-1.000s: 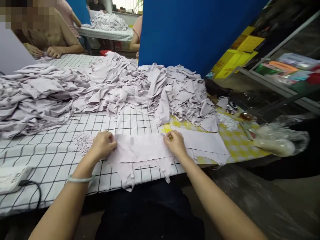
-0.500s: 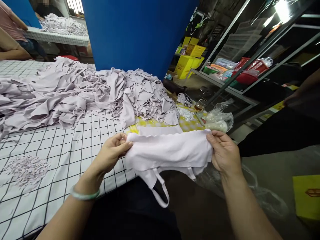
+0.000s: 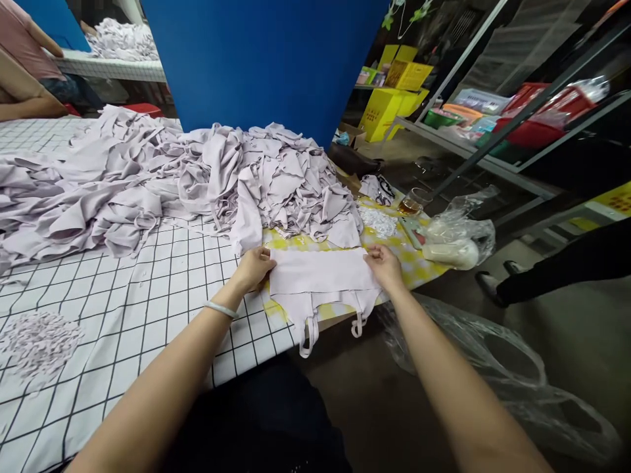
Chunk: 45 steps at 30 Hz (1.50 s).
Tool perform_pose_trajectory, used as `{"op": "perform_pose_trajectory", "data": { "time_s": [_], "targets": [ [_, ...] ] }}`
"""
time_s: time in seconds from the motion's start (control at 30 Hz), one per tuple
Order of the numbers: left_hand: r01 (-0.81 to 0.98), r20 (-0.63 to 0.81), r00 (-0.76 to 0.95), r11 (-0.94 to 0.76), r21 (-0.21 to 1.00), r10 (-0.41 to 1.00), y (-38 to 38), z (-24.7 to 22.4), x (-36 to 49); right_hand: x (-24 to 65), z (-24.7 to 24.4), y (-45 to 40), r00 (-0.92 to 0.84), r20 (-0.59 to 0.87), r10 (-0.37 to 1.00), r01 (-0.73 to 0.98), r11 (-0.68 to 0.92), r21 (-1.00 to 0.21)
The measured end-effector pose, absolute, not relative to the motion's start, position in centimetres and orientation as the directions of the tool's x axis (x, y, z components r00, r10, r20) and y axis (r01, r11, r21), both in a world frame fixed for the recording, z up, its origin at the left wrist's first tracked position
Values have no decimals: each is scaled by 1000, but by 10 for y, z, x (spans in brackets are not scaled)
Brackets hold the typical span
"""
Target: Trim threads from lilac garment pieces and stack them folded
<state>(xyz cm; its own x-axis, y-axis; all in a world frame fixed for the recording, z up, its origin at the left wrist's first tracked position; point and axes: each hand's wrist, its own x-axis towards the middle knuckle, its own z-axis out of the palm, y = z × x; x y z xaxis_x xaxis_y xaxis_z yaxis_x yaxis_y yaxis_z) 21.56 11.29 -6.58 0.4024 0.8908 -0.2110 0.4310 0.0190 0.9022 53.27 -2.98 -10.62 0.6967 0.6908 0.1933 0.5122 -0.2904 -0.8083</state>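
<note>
A pale pinkish-white garment with straps [image 3: 320, 272] lies spread on the yellow checked cloth [image 3: 426, 268] at the table's near edge, its strap loops hanging over the edge. My left hand [image 3: 255, 268] pinches its upper left corner, a bangle on that wrist. At the upper right corner, my right hand [image 3: 384, 268] has its fingers closed on the fabric. Just beyond the garment rises a large heap of similar pale fabric pieces [image 3: 300, 187], which stretches far to the left.
Small fabric scraps [image 3: 42, 345] lie on the grid-patterned tablecloth [image 3: 158, 289]. A glass [image 3: 415, 201], a phone-like object [image 3: 411, 232] and a bagged bottle [image 3: 451, 253] stand or lie at right. Behind are a blue panel [image 3: 266, 66], a metal rack [image 3: 468, 151] and another person's arm [image 3: 24, 92].
Both hands have moved forward and away with the garment, which was held up in front and now lies on the yellow cloth. The view has shifted slightly; a person's leg shows more at right.
</note>
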Motion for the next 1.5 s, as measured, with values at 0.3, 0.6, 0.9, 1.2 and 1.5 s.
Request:
{"op": "perform_pose_trajectory", "data": {
  "time_s": [0.3, 0.6, 0.9, 1.2, 1.5],
  "targets": [
    [626, 68, 741, -724, 291, 668, 65, -82, 226, 498, -113, -36, 425, -56, 903, 891, -428, -153],
    [590, 64, 571, -463, 661, 819, 53, -64, 135, 409, -84, 24, 208, 444, 872, 962, -100, -255],
    [358, 39, 285, -144, 922, 958, 71, -39, 39, 255, -41, 135, 218, 278, 935, 868, -55, -494],
    [407, -2, 143, -57, 912, 990, 67, -45, -23, 163, -38, -50, -669, 234, 706, 475, 648, -596],
    [800, 203, 247, -318, 510, 947, 16, -60, -15, 194, -49, 27, -458, 220, 861, 715, 504, -484]
  ]
}}
